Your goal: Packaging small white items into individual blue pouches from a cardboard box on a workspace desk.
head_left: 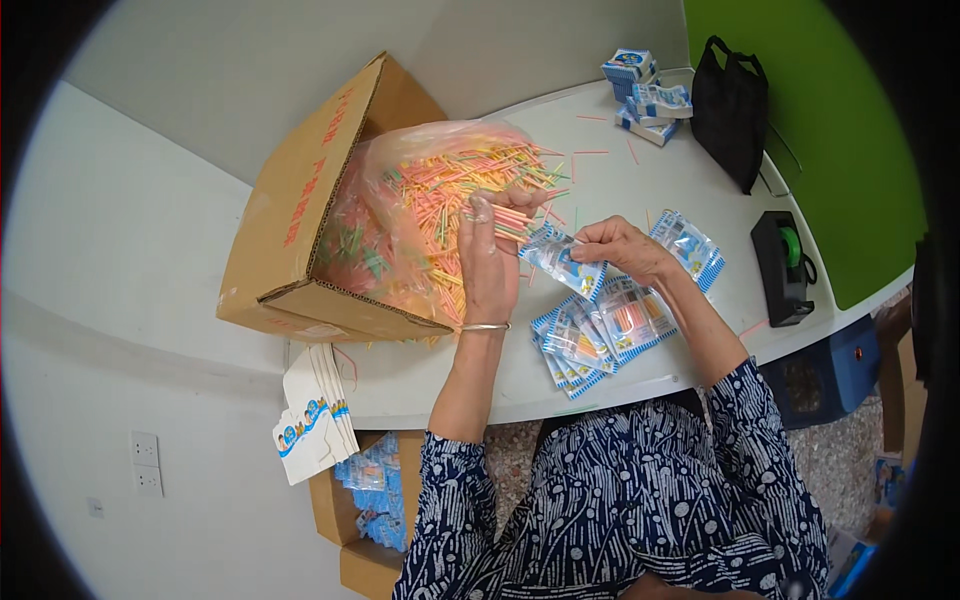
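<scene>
Over white table (640, 190): left hand (488, 262) pinched colourful sticks (510, 222), right hand (622, 246) gripped blue packet (562, 260); best kept bundled, mouth wide.

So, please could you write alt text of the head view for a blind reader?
A person at a white table holds a bunch of thin coloured sticks in the left hand and a small blue-and-white packet in the right hand. Filled packets lie below; a cardboard box holds more sticks.

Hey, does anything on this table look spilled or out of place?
Yes. A few loose coloured sticks lie scattered on the white table, away from the bag of sticks in the cardboard box. One more lies near the tape dispenser.
</scene>
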